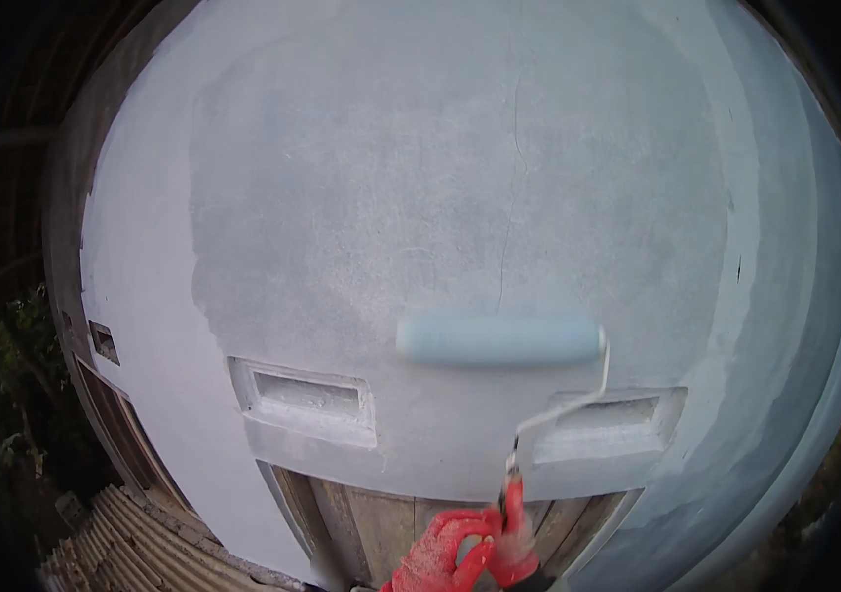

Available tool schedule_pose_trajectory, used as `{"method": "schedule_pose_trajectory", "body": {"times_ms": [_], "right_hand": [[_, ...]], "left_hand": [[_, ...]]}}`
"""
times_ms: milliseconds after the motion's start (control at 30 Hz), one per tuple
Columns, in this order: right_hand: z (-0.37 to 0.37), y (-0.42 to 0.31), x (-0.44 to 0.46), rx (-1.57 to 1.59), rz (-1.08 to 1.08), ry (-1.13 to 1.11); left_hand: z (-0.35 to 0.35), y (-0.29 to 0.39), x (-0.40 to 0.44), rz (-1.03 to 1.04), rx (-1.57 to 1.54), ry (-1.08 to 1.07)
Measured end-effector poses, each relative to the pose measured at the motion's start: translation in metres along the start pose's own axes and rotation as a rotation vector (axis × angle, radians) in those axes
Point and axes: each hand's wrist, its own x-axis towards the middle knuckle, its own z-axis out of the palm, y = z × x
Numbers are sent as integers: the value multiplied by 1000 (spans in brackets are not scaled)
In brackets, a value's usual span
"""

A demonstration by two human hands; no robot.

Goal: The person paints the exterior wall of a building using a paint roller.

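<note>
A light blue paint roller (499, 339) with a bent white wire frame is against the grey wall (361, 197), slightly blurred. Its handle (512, 474) points down to two red-gloved hands at the bottom of the head view. My right hand (512, 543) is closed round the handle. Just beside it, to the left, my left hand (445, 555) has its fingers curled close to the lower handle; whether they grip it is hard to make out. A thin crack runs down the wall above the roller.
Two recessed vents (307, 400) (608, 426) flank the space above wooden shutters (381, 528). Corrugated roofing (134, 543) lies at lower left, with dark foliage (16, 395) beyond. Brighter painted bands border the grey patch.
</note>
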Motion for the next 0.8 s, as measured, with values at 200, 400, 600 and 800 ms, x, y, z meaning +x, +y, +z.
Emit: {"method": "schedule_pose_trajectory", "body": {"times_ms": [200,400,600,800], "right_hand": [[-19,-95,151,556,257,-35],[23,-5,62,151,279,-3],[68,65,-55,304,313,-32],[9,-45,113,163,147,69]], "left_hand": [[8,4,1,-10,41,44],[4,-4,-12,-30,85,63],[10,-26,-18,-85,109,68],[26,-29,0,-5,121,84]]}}
